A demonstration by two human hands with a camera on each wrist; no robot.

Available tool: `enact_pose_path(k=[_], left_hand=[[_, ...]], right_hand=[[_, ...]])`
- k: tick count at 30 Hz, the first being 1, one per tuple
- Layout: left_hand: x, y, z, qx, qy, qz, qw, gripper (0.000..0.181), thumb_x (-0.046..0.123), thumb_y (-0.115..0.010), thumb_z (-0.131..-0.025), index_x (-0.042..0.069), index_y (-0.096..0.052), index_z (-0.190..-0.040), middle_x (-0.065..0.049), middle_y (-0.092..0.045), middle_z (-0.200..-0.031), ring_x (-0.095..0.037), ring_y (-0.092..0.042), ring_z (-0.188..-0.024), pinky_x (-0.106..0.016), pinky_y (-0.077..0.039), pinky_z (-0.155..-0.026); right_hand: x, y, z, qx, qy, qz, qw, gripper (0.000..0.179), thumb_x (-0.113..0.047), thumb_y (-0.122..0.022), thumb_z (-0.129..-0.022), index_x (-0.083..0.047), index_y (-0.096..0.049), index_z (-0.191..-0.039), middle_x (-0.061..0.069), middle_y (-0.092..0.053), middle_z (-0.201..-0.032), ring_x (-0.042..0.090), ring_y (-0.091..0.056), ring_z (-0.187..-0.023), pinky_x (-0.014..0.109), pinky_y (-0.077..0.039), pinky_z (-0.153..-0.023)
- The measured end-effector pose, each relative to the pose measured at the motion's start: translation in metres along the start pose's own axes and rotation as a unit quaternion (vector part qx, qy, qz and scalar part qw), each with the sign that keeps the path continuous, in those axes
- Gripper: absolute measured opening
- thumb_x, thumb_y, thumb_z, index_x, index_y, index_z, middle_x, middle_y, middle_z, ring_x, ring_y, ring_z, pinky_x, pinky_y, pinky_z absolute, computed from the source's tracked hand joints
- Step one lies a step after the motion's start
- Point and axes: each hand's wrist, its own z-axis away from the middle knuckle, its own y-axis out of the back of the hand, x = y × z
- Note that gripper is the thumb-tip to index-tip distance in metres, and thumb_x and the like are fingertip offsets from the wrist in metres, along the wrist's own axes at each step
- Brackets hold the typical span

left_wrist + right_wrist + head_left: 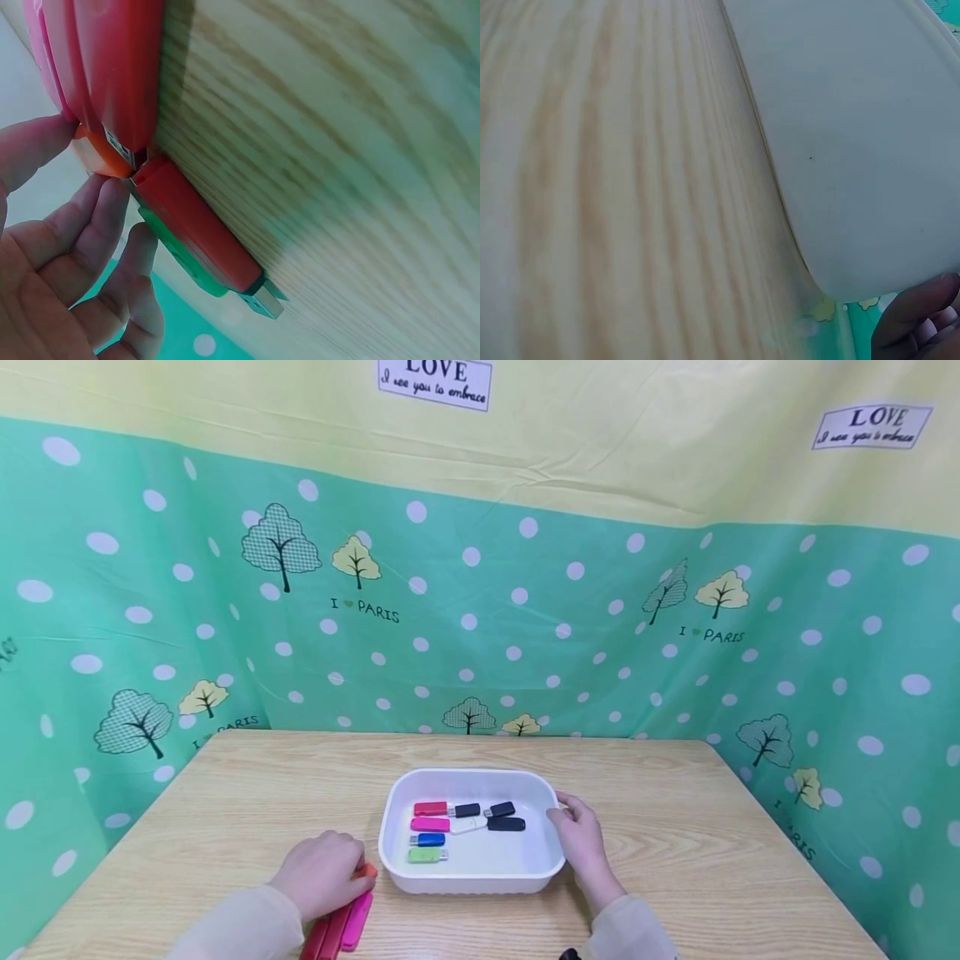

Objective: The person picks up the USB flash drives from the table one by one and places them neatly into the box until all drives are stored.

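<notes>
My left hand pinches an orange USB stick between thumb and fingers, just left of a white plastic bin. Close around it on the table lie more USB sticks: red ones, a green one and a pink one. The left hand covers part of this group in the head view. My right hand holds the bin's right side, thumb at the rim. Inside the bin several USB sticks lie flat, among them a blue one, a light green one and a black one.
The wooden table extends on both sides of the bin. Behind it and at both sides hangs a green and yellow patterned cloth. A small dark object shows at the bottom edge beside the right sleeve.
</notes>
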Motion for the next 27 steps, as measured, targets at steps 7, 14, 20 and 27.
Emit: enact_pose_path(k=[7, 14, 20, 27], left_hand=[[0.0006, -0.0021, -0.0006, 0.002, 0.001, 0.009, 1.0, 0.025, 0.028, -0.077, -0.08, 0.017, -0.059, -0.067, 0.004, -0.048, -0.063, -0.013, -0.044, -0.061, -0.027, -0.041, -0.054], [0.0016, -0.001, 0.0008, 0.003, 0.008, 0.047, 0.9989, 0.022, 0.023, -0.076, -0.078, 0.015, -0.058, -0.067, 0.002, -0.049, -0.063, -0.012, -0.045, -0.059, -0.025, -0.04, -0.052], [0.001, 0.0009, 0.0012, 0.0, 0.028, 0.094, 0.9951, 0.02, 0.022, -0.076, -0.079, 0.014, -0.06, -0.07, 0.002, -0.05, -0.06, -0.011, -0.047, -0.055, -0.023, -0.041, -0.047], [-0.0005, 0.007, 0.0012, 0.004, 0.032, 0.131, 0.9909, 0.014, 0.018, -0.074, -0.083, 0.011, -0.063, -0.076, 0.001, -0.05, -0.06, -0.013, -0.048, -0.054, -0.023, -0.042, -0.046]], right_hand=[[0.0003, -0.0004, -0.0006, 0.002, 0.003, 0.01, 0.9999, 0.048, -0.014, -0.053, -0.094, 0.006, -0.051, -0.137, 0.018, -0.064, -0.098, 0.022, -0.064, -0.084, 0.033, -0.059, -0.073], [0.0001, -0.0013, -0.0003, 0.004, 0.005, 0.019, 0.9998, 0.047, -0.014, -0.053, -0.095, 0.006, -0.051, -0.137, 0.015, -0.062, -0.094, 0.021, -0.063, -0.082, 0.032, -0.059, -0.071], [0.001, -0.0007, -0.0008, 0.0, 0.01, 0.016, 0.9998, 0.046, -0.013, -0.052, -0.094, 0.006, -0.052, -0.137, 0.015, -0.062, -0.091, 0.021, -0.062, -0.079, 0.031, -0.058, -0.068], [0.0009, -0.0006, -0.0006, 0.001, 0.01, 0.017, 0.9998, 0.047, -0.013, -0.053, -0.094, 0.006, -0.052, -0.137, 0.013, -0.06, -0.088, 0.021, -0.06, -0.078, 0.03, -0.057, -0.068]])
